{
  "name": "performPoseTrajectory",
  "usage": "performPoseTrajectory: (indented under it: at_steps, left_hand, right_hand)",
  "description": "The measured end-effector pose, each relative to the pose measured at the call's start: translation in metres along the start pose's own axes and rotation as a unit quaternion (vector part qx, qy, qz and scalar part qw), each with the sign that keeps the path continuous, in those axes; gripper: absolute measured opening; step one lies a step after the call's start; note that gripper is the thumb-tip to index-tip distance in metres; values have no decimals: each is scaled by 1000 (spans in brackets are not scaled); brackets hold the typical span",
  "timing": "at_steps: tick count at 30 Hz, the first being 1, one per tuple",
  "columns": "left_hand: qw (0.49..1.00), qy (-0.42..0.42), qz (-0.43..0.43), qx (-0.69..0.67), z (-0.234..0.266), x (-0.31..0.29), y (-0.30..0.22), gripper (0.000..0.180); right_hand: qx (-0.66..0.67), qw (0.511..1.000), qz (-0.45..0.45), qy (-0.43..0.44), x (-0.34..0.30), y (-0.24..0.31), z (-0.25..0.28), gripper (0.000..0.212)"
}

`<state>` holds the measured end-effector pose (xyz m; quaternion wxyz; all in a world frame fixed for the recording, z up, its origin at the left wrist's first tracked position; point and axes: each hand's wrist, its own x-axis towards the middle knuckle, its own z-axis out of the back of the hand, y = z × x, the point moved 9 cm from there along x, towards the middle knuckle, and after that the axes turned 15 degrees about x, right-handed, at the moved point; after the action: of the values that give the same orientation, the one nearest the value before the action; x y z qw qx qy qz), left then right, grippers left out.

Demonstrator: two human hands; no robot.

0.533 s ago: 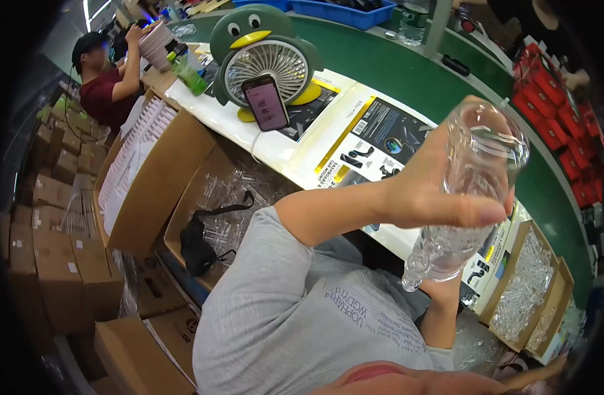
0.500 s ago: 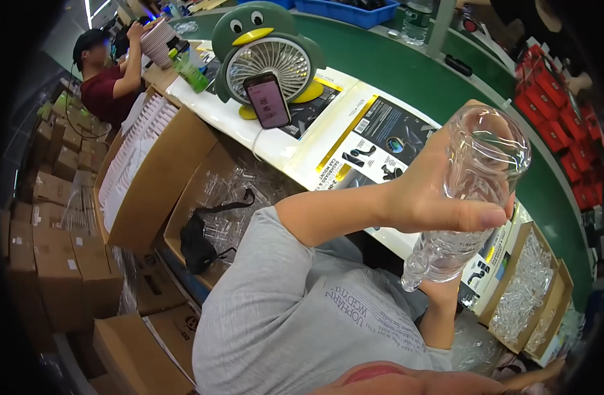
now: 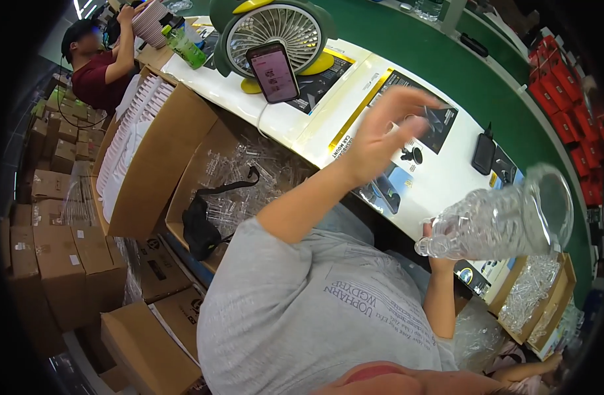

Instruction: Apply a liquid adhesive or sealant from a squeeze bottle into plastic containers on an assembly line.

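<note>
A clear, glassy vessel (image 3: 489, 224) with a wide rounded end, a ribbed body and a small knob at its narrow end is tilted over the bench at the right. My right hand (image 3: 439, 257) holds it from below near the narrow end; most of those fingers are hidden behind it. To the left, apart from the vessel, my left hand (image 3: 391, 128) hovers over the printed sheets (image 3: 354, 122). Its fingers are curved, spread from the thumb and slightly blurred, with nothing in them. A small black device (image 3: 484, 153) lies on the bench beyond.
A penguin-shaped fan (image 3: 275, 36) stands behind a propped phone (image 3: 273, 72), beside a green bottle (image 3: 183, 47). Open cartons of clear parts (image 3: 249, 164) (image 3: 529, 289) flank me. A box of white trays (image 3: 134, 141) and stacked cartons (image 3: 65, 260) are at left; a co-worker (image 3: 98, 69) sits beyond.
My left hand has let go of the clear vessel and moved left. The vessel has dropped lower and tipped toward the right. The black device on the bench has come into view.
</note>
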<state>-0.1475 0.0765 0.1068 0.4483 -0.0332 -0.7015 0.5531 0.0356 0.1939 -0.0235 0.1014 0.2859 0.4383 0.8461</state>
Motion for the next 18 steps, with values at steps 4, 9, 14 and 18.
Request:
performPoseTrajectory:
  at_steps: [4, 9, 14, 18]
  left_hand:
    - [880, -243, -18, 408, 117, -62, 48, 22]
    - [729, -385, 38, 565, 224, -93, 51, 48]
    - [828, -382, 136, 387, 275, -84, 105, 55]
    - [841, -414, 141, 318, 281, -85, 117, 49]
  right_hand:
    - [-215, 960, 174, -36, -13, 1, -8, 30]
    - [-21, 992, 18, -124, -9, -25, 2, 33]
    - [69, 987, -50, -133, 3, -5, 3, 29]
    - [185, 962, -86, -183, -1, -20, 8, 19]
